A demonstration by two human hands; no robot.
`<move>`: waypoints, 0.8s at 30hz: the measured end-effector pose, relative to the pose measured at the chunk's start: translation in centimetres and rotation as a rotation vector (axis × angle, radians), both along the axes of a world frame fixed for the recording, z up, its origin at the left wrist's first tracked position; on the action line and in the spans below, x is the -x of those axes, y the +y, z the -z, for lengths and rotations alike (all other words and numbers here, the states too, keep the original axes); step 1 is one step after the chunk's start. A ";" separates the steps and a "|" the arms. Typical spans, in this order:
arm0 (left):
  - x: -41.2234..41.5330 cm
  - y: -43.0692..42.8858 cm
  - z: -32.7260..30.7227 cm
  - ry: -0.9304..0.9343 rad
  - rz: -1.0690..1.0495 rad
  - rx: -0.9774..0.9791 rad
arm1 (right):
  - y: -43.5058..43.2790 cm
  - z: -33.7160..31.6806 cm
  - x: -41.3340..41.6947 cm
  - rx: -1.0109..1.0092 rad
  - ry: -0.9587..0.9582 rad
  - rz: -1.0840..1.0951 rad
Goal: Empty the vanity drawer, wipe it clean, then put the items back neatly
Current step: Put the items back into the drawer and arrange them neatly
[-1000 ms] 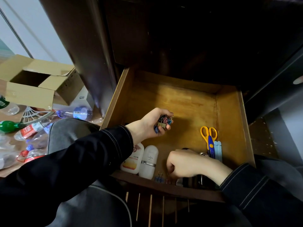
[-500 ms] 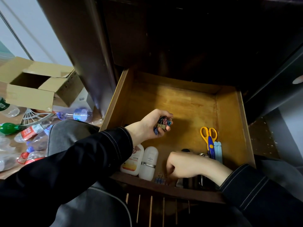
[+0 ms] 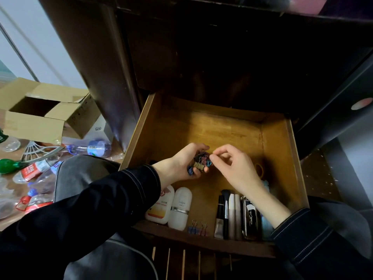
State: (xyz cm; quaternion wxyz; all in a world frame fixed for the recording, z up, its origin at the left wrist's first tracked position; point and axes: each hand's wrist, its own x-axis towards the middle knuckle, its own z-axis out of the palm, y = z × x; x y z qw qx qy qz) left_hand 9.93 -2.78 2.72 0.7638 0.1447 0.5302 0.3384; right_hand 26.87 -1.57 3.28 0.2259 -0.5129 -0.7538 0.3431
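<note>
The floor (image 3: 8, 224) on the left is littered with plastic bottles (image 3: 88, 148) and an open box (image 3: 34, 126), next to the dark vanity (image 3: 101, 57). A grey-clad knee (image 3: 80, 174) sits between that litter and the pulled-out wooden drawer (image 3: 282, 154). Along the drawer's near edge lie two white bottles (image 3: 171, 206) side by side, then two loose clips (image 3: 198, 226), then a row of makeup (image 3: 232, 215) with a brush and tubes. The right forearm crosses over the end of that row, and the right hand hides most of the yellow scissors (image 3: 259, 169) by the right wall. Above the bare middle of the drawer, the left hand (image 3: 181, 164) is curled round a bunch of coloured clips (image 3: 199, 161). The right hand (image 3: 234, 168) meets it from the right, thumb and forefinger pinching at the edge of the bunch, the other fingers loosely bent.
</note>
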 end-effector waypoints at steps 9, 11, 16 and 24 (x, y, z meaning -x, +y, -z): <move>-0.5 -0.2 -0.1 0.096 0.059 -0.056 | 0.3 0.7 0.0 0.030 0.002 -0.003; -0.7 -0.2 -0.1 0.128 0.085 -0.082 | 0.0 0.6 0.2 0.068 -0.008 -0.014; -0.9 -0.1 -0.1 0.200 0.075 -0.085 | 0.5 0.7 0.1 0.099 -0.011 0.030; 0.3 0.3 0.5 0.193 -0.084 0.033 | 0.5 1.3 -0.3 0.273 -0.121 -0.058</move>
